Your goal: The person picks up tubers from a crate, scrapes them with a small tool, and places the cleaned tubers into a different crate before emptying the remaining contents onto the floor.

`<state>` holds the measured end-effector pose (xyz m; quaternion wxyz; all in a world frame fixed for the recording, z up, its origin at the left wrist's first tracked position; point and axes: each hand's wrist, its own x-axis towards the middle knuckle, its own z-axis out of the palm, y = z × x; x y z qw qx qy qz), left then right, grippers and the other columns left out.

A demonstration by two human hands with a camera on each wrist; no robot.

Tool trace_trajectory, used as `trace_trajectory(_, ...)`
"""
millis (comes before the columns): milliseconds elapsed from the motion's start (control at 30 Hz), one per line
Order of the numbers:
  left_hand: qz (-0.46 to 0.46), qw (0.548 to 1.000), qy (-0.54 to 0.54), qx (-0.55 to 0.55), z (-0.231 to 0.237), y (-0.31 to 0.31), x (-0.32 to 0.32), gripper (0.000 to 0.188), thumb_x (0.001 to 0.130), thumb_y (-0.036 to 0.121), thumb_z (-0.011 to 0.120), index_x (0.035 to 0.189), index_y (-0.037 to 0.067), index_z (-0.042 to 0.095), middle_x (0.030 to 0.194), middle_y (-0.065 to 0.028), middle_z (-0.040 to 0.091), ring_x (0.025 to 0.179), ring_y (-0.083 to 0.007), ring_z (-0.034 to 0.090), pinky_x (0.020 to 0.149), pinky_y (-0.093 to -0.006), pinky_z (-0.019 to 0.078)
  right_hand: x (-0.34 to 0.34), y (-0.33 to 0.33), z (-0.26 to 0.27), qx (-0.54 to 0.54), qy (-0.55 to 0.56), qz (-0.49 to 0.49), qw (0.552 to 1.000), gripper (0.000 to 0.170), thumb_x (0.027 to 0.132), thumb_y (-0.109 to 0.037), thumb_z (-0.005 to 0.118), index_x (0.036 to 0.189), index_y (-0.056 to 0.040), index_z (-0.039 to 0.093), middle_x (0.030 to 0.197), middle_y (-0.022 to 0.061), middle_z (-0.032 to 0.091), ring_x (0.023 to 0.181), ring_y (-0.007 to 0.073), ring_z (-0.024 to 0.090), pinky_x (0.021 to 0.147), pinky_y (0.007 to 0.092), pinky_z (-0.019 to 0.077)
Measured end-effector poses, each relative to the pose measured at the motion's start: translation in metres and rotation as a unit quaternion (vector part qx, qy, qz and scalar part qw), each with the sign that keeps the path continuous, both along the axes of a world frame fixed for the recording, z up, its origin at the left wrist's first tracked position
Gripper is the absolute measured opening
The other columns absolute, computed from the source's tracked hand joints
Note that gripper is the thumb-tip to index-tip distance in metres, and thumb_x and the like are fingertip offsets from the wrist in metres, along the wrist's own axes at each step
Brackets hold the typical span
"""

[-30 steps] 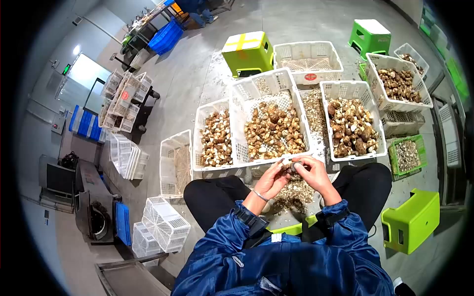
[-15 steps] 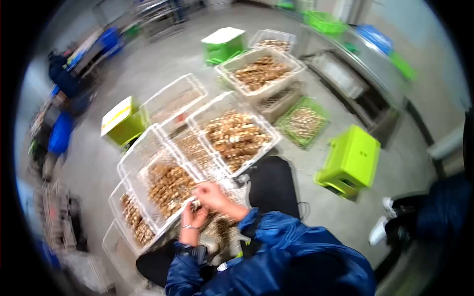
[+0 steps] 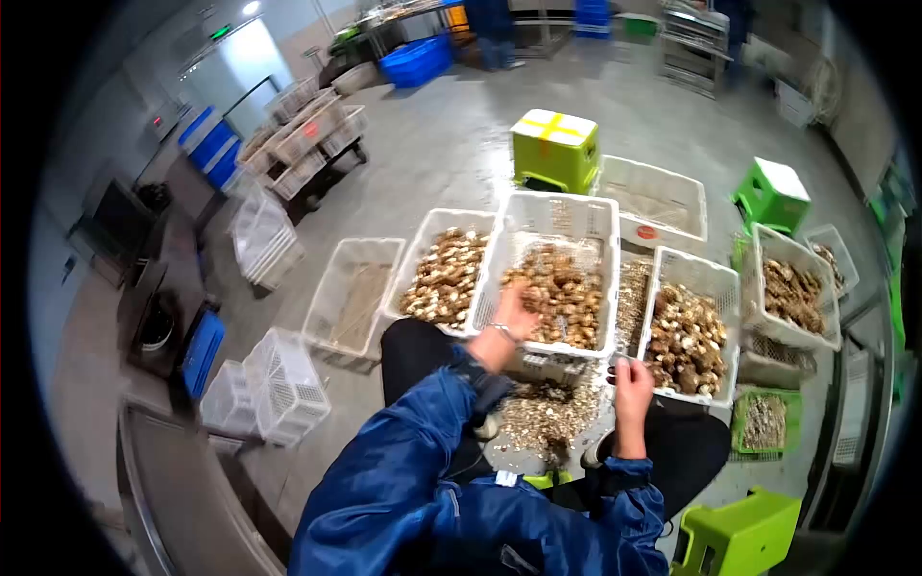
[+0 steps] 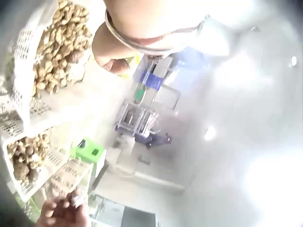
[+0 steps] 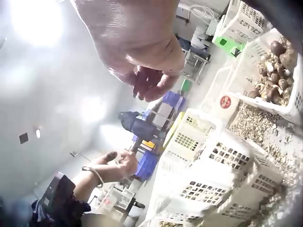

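A person in a blue jacket point(image 3: 384, 470) sits among crates on a concrete floor point(image 3: 423, 144); clock places count from that seat, 12 straight ahead. The hands are apart. The left hand point(image 3: 517, 312), a metal bracelet point(image 3: 501, 331) at its wrist, reaches to 12 o'clock over the near part of the middle crate point(image 3: 562, 219), where brown mushrooms point(image 3: 567, 302) lie heaped. Its fingers are bent; whether they grip a mushroom I cannot tell. The right hand point(image 3: 632, 389) is raised at 1 o'clock, near the corner of the right crate point(image 3: 706, 276). Its fingers curl round a small object point(image 4: 76, 199), shiny in the left wrist view but too blurred to name.

Both the right crate and the left crate point(image 3: 461, 220), at 11 o'clock, hold more mushrooms. Small trimmings point(image 3: 543, 418) cover the floor at 12 o'clock, right before the seat. A further white crate point(image 3: 379, 252) stands at 10 o'clock. Past the middle crate, a lime stool point(image 3: 557, 158) with yellow tape crossed on its top stands at 12. A green basket point(image 3: 792, 422) of pale bits is at 2 o'clock, another lime stool point(image 3: 744, 533) at 4. Far off at 12, someone in dark clothes point(image 3: 492, 29) stands near a blue tub point(image 3: 418, 62).
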<state>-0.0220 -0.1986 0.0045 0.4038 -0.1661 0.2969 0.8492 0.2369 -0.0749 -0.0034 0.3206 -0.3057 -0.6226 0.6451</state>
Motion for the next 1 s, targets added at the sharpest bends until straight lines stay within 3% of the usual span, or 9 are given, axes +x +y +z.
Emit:
trace_trajectory(33, 0.021, 0.999, 0.007, 0.049, -0.042, -0.022, -0.037, 0.017, 0.087, 0.024, 0.063, 0.086, 0.009, 0.056, 0.078, -0.0065, 0.055, 0.072, -0.0218, 0.052, 0.069, -0.0390, 0.0505, 0.010, 0.004, -0.004, 0.033, -0.037, 0.000, 0.999, 0.021, 0.095, -0.019, 0.062, 0.089, 0.0012, 0.066, 0.073, -0.0010, 0.060, 0.065, 0.0049, 0.053, 0.059, 0.0234, 0.0449)
trace_trajectory(167, 0.066, 0.997, 0.029, 0.023, -0.041, -0.123, -0.113, 0.041, 0.087, 0.032, 0.065, 0.109, -0.001, 0.053, 0.106, -0.0148, 0.055, 0.099, -0.0272, 0.052, 0.088, -0.0415, 0.0481, 0.016, -0.022, 0.022, 0.045, -0.074, 0.005, 0.996, 0.030, 0.093, -0.027, 0.062, 0.072, -0.0056, 0.062, 0.063, 0.0017, 0.053, 0.057, 0.0106, 0.049, 0.053, 0.0308, 0.0419)
trace_trajectory(233, 0.104, 0.994, -0.031, 0.021, -0.053, -0.123, -0.149, 0.055, 0.088, 0.036, 0.066, 0.120, -0.006, 0.051, 0.121, -0.0190, 0.056, 0.112, -0.0299, 0.053, 0.097, -0.0427, 0.0469, -0.011, -0.008, -0.066, 0.264, 0.010, -0.026, 0.964, 0.029, 0.090, -0.024, 0.059, 0.070, -0.0026, 0.055, 0.058, 0.0061, 0.044, 0.058, 0.0137, 0.044, 0.056, 0.0357, 0.0405)
trace_trajectory(267, 0.113, 0.992, -0.061, 0.011, -0.063, -0.105, -0.158, 0.062, 0.088, 0.038, 0.066, 0.126, -0.008, 0.050, 0.128, -0.0211, 0.056, 0.119, -0.0313, 0.053, 0.102, -0.0433, 0.0463, 0.011, -0.010, -0.019, 0.071, -0.009, 0.019, 0.997, 0.029, 0.089, -0.021, 0.059, 0.068, -0.0030, 0.051, 0.059, 0.0059, 0.044, 0.056, 0.0137, 0.041, 0.056, 0.0365, 0.0396)
trace_trajectory(333, -0.102, 0.992, 0.007, 0.078, -0.116, -0.047, -0.105, 0.056, 0.093, 0.035, 0.058, 0.131, -0.004, 0.046, 0.130, -0.0203, 0.055, 0.121, -0.0309, 0.052, 0.101, -0.0429, 0.0475, -0.003, -0.016, -0.017, 0.039, -0.020, 0.022, 0.999, 0.031, 0.091, -0.020, 0.060, 0.068, -0.0027, 0.049, 0.059, 0.0041, 0.048, 0.055, 0.0102, 0.044, 0.054, 0.0351, 0.0396)
trace_trajectory(467, -0.325, 0.906, 0.174, 0.208, -0.142, -0.049, -0.057, 0.049, 0.101, 0.031, 0.045, 0.140, 0.002, 0.042, 0.134, -0.0188, 0.053, 0.123, -0.0301, 0.052, 0.099, -0.0421, 0.0493, 0.021, -0.050, 0.052, -0.068, 0.025, 0.054, 0.996, 0.032, 0.095, -0.023, 0.058, 0.072, -0.0018, 0.051, 0.064, 0.0012, 0.053, 0.058, 0.0087, 0.056, 0.052, 0.0302, 0.0481)
trace_trajectory(567, -0.391, 0.901, 0.167, 0.082, -0.139, -0.011, 0.002, 0.049, 0.101, 0.032, 0.046, 0.139, 0.002, 0.042, 0.134, -0.0184, 0.054, 0.123, -0.0298, 0.052, 0.099, -0.0417, 0.0495, 0.051, -0.047, 0.053, -0.023, -0.018, 0.056, 0.998, 0.032, 0.095, -0.022, 0.058, 0.072, -0.0016, 0.051, 0.068, 0.0015, 0.054, 0.061, 0.0079, 0.057, 0.054, 0.0292, 0.0521)
trace_trajectory(633, -0.427, 0.889, 0.162, 0.028, -0.133, 0.017, 0.024, 0.050, 0.100, 0.033, 0.046, 0.139, 0.002, 0.043, 0.133, -0.0181, 0.054, 0.122, -0.0296, 0.052, 0.098, -0.0415, 0.0496, 0.047, -0.038, 0.072, -0.148, 0.038, 0.028, 0.988, 0.027, 0.095, -0.023, 0.058, 0.079, -0.0007, 0.057, 0.068, 0.0006, 0.055, 0.060, 0.0090, 0.059, 0.053, 0.0274, 0.0530)
trace_trajectory(1000, -0.497, 0.842, 0.198, -0.075, -0.049, 0.039, 0.127, 0.051, 0.098, 0.036, 0.048, 0.138, 0.003, 0.044, 0.132, -0.0166, 0.055, 0.120, -0.0285, 0.053, 0.095, -0.0402, 0.0501, 0.107, -0.085, 0.085, -0.210, 0.096, 0.030, 0.973, 0.021, 0.095, -0.022, 0.056, 0.084, -0.0043, 0.057, 0.072, 0.0021, 0.057, 0.063, 0.0105, 0.058, 0.053, 0.0268, 0.0517)
